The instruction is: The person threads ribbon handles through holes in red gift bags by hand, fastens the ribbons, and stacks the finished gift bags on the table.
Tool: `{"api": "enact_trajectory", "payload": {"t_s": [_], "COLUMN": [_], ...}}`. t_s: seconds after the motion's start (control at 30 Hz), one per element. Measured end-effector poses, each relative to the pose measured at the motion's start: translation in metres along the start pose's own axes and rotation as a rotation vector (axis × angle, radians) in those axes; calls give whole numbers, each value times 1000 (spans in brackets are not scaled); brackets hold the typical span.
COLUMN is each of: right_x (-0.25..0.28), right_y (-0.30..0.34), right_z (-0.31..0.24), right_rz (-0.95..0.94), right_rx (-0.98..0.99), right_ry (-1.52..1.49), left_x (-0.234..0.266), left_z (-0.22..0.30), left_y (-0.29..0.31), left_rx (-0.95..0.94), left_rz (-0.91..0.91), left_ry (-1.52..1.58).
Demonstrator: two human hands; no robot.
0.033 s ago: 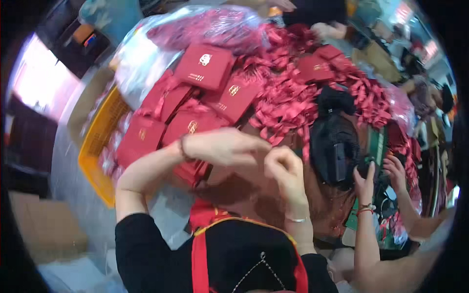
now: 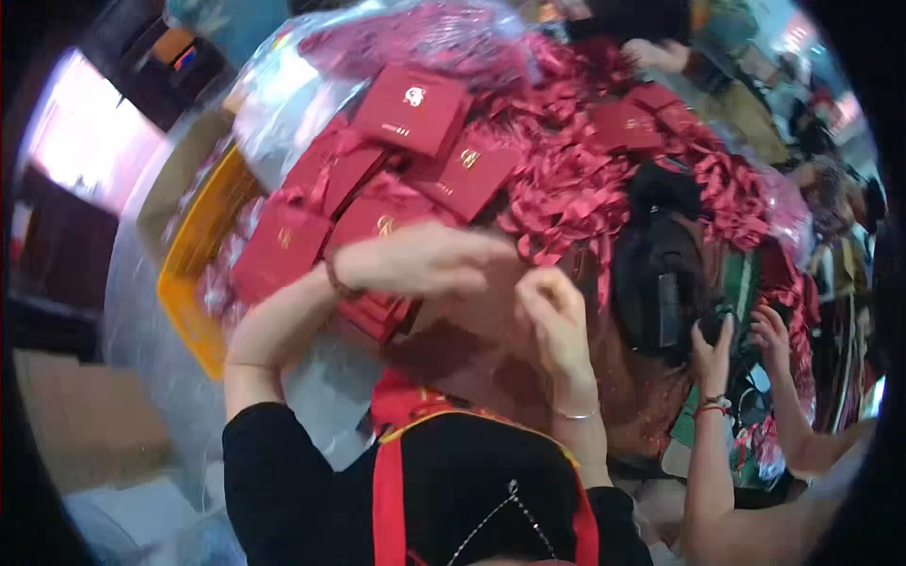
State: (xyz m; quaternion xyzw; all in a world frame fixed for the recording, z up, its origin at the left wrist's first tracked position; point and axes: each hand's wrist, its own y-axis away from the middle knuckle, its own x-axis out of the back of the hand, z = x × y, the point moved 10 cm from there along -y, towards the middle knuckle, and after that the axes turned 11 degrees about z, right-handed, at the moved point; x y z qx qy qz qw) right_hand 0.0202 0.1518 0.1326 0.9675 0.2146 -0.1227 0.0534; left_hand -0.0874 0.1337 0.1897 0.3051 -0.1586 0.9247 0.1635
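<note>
My left hand (image 2: 420, 261), smeared by motion, stretches its fingers to the right above a heap of dark red flat boxes or pouches with gold emblems. It looks open, and I make out nothing in it. Close to its fingertips is my right hand (image 2: 557, 316), fingers curled into a pinch; whatever they hold, if anything, is too small or blurred to name. Beneath both lies the brown tabletop (image 2: 453, 344). The nearest red box (image 2: 382, 226) is partly covered by my left hand. Another red box (image 2: 411, 108) tops the heap.
Tangled red ribbons (image 2: 566, 203) pile up beyond my hands. A black bag (image 2: 656, 274) lies to the right, beside a co-worker's hands (image 2: 717, 344) around a small dark thing. A yellow crate (image 2: 193, 283) stands left; clear plastic bags (image 2: 293, 118) lie at the back.
The whole view has shifted slightly, so the table's contents sit a bit further right and higher. My hands stay close together, in nearly the same pose.
</note>
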Motion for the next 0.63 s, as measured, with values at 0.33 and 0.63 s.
{"api": "enact_trajectory", "payload": {"t_s": [0.33,0.63], "right_x": [-57,-121], "right_y": [-13,-98], "right_z": [141,70], "right_rz": [21,-107], "right_rx": [-337,523], "right_ry": [-71,773], "left_x": [-2,-64], "left_z": [-114,-162], "left_y": [296,286], "left_rx": [904,819], "left_rz": [1301,1388], "left_ry": [519,999]}}
